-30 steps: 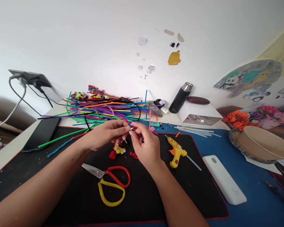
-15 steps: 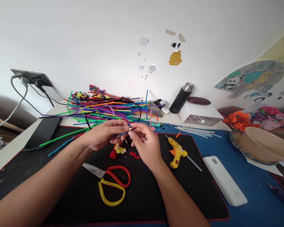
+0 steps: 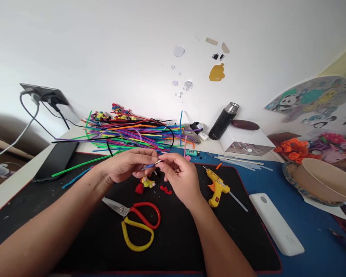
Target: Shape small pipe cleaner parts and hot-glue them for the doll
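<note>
My left hand (image 3: 128, 164) and my right hand (image 3: 181, 177) meet above the black mat, both closed at the fingertips. Between them runs a thin blue stick-like piece (image 3: 148, 166) with a shiny gold-coloured part near its right end; its exact kind is too small to make out. Just below lies a small yellow fuzzy figure (image 3: 148, 182) with a red piece (image 3: 139, 188) beside it. A red wavy pipe cleaner piece (image 3: 165, 190) rests below my right fingers. Scissors (image 3: 126, 211) with one red and one yellow handle lie nearer me, blades pointing left.
Behind my hands is a pile of coloured pipe cleaners (image 3: 132, 134). A yellow glue gun (image 3: 218, 189) lies right of my right hand, beside a white power bank (image 3: 276, 225). A black thermos (image 3: 223, 122) leans at the back. A phone (image 3: 56, 161) sits at left.
The whole view has shifted slightly, with things appearing a little further right. My fingers have shifted a little on the blue piece, and more of its length shows now.
</note>
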Motion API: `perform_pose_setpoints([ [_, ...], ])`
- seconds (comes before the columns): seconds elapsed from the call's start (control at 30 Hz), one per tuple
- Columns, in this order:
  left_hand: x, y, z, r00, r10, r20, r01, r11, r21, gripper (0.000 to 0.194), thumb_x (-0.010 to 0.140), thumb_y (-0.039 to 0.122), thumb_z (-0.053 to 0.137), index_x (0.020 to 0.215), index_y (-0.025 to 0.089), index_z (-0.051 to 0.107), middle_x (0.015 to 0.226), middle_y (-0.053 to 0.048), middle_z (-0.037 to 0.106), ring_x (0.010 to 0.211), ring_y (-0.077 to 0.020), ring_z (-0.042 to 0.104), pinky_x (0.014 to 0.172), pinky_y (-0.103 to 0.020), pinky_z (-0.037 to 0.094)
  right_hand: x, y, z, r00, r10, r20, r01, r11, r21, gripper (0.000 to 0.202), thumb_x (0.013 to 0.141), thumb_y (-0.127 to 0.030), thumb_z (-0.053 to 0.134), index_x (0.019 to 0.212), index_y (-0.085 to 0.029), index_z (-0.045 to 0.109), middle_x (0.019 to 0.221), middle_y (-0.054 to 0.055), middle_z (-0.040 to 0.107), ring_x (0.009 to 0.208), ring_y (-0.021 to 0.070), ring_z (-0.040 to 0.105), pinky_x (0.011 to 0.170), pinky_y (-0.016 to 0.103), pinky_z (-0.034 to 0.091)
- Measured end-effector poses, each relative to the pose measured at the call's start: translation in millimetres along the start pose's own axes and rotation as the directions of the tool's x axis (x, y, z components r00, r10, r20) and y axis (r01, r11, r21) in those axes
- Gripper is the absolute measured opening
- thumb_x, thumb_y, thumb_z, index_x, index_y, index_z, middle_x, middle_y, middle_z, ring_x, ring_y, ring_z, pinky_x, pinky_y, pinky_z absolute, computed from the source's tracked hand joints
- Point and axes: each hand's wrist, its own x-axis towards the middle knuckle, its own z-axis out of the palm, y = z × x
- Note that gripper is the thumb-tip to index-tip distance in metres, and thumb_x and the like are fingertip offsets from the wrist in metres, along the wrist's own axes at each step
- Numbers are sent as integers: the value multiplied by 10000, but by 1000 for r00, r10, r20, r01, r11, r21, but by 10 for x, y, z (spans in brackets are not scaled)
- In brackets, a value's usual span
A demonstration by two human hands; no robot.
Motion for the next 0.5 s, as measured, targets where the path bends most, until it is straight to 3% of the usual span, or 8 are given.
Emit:
perform_pose_setpoints([
  [0.23,2,-65,0,994,-35,103,46,993,-107,295,805,371,866,909,162,684,595,-1,579,467,-73,348,414,-179,184,-4,-57,-8,995,61,72,-72,986,151,199,959,-451,793,1037,-268,790,896,15,763,564,132,649,534,279,554],
  [0.5,5,-57,26,999,-7,50,11,996,-86,343,825,391,895,952,168,668,636,-18,642,481,-80,420,420,-176,216,19,-35,-25,989,96,116,-121,965,233,206,955,-426,791,1055,-248,764,804,-18,711,537,108,632,499,236,499],
])
